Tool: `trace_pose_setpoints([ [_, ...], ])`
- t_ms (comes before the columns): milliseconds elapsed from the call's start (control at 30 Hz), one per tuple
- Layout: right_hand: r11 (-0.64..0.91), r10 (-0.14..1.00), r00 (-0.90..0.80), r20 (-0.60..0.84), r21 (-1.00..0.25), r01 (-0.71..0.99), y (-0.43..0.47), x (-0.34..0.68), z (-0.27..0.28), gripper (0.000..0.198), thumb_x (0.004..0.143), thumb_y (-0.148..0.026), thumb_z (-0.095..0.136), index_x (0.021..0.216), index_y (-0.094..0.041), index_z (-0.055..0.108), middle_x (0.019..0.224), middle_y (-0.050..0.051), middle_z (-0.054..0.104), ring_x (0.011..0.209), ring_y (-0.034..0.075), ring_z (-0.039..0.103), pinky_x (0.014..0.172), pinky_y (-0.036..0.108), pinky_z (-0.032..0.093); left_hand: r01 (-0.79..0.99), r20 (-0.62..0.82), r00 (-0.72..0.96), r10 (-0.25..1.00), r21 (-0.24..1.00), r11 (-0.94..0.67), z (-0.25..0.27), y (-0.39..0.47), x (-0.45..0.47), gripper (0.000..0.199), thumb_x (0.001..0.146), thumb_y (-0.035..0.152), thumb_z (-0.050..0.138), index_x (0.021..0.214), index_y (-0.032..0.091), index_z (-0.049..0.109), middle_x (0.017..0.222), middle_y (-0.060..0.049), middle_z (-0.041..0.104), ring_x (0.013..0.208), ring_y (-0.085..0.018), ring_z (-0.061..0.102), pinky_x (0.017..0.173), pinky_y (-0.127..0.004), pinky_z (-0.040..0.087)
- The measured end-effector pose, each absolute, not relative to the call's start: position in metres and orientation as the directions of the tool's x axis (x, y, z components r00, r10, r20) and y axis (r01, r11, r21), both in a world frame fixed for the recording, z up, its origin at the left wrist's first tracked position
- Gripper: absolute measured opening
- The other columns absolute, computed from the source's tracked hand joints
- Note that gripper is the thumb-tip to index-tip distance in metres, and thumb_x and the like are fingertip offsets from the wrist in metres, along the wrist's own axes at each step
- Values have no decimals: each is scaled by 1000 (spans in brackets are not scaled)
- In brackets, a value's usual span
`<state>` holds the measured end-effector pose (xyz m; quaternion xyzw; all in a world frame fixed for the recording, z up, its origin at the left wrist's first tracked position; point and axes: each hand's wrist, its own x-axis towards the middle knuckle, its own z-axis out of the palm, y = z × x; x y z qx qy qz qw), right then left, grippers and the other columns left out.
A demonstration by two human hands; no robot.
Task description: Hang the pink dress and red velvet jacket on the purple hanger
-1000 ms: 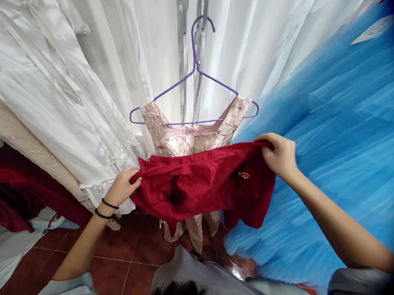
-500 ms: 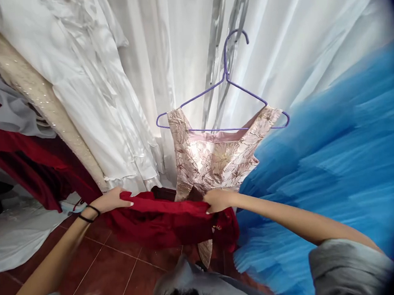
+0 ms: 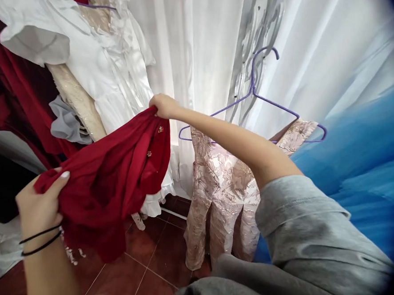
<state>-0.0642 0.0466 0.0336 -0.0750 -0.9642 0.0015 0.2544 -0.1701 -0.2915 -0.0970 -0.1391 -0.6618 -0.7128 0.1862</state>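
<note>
A dark red cloth garment [image 3: 108, 175] with small shiny ornaments near one edge is stretched between my two hands. My left hand [image 3: 42, 201], with two black bands at the wrist, grips its near left end, thumb on top. Farther off and higher up, my right hand [image 3: 163, 106] is closed on the other end, in front of a white dress [image 3: 119, 76]. Under my right forearm, a pink and gold floral dress [image 3: 219, 181] hangs from a purple hanger [image 3: 254, 88]; my arm covers part of its neckline.
White curtains [image 3: 210, 40] hang behind the clothes. Blue ruffled tulle [image 3: 369, 177] fills the right side. Dark red garments [image 3: 23, 87], a beige sparkly dress [image 3: 77, 97] and a grey ruffled piece [image 3: 67, 122] hang at left. The floor is red tile [image 3: 150, 261].
Both hands have carried the red garment left, away from the front of the floral dress. My right hand has risen, and the floral dress's lower part now shows. The view has shifted left.
</note>
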Motion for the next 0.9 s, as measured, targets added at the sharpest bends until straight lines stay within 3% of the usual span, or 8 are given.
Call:
trace_pose_setpoints([
  [100,998,46,-893,447,10,56,72,-59,51,38,75,0,48,109,-1,66,111,9,68,105,20,58,99,35,44,490,501,-866,5,850,-193,-82,-247,-176,55,52,34,82,99,6,74,78,0,70,69,-10,58,92,-41,54],
  [267,969,213,-940,267,67,239,100,-10,65,29,71,-2,56,97,-2,69,90,8,68,91,21,61,86,32,49,437,509,-840,186,840,-322,-61,-189,-187,41,49,35,86,76,10,66,63,6,59,64,-7,50,68,-23,47],
  [400,937,326,-931,164,72,341,111,26,70,35,73,-31,76,101,-10,71,94,8,68,98,27,62,85,36,50,307,469,-816,338,847,-435,-50,-144,-170,37,55,36,85,64,15,56,58,6,54,62,-8,49,60,-22,43],
  [500,905,384,-920,85,163,393,116,35,67,44,69,-48,81,92,-11,72,92,10,67,100,31,63,85,41,50,236,461,-785,413,840,-489,-43,-113,-151,35,60,36,83,64,15,56,62,4,56,62,-10,52,61,-22,45],
  [633,836,437,-880,185,276,473,124,38,65,28,71,-33,78,83,-9,71,86,12,66,94,30,63,84,42,51,175,467,-728,502,835,-522,-41,-88,-131,37,56,37,84,65,16,55,66,3,58,64,-12,55,62,-23,47],
  [733,879,387,-887,250,191,437,125,45,68,15,75,-20,67,87,-10,71,81,9,65,88,25,63,82,40,52,160,480,-688,544,832,-531,-40,-82,-120,37,55,36,85,67,16,56,69,2,59,66,-12,56,65,-24,49],
  [800,904,358,-886,294,128,408,121,53,73,18,76,-14,61,91,-10,71,79,7,64,86,24,62,82,39,52,184,505,-656,560,827,-530,-37,-80,-111,36,57,36,84,71,15,58,72,1,60,70,-13,59,69,-25,51],
  [900,828,444,-813,378,174,533,106,71,89,22,75,-7,57,93,-10,70,83,9,66,88,25,64,81,39,53,299,603,-606,518,777,-554,-25,-75,-85,33,65,36,80,82,16,60,80,-2,64,82,-18,64,78,-29,53],
])
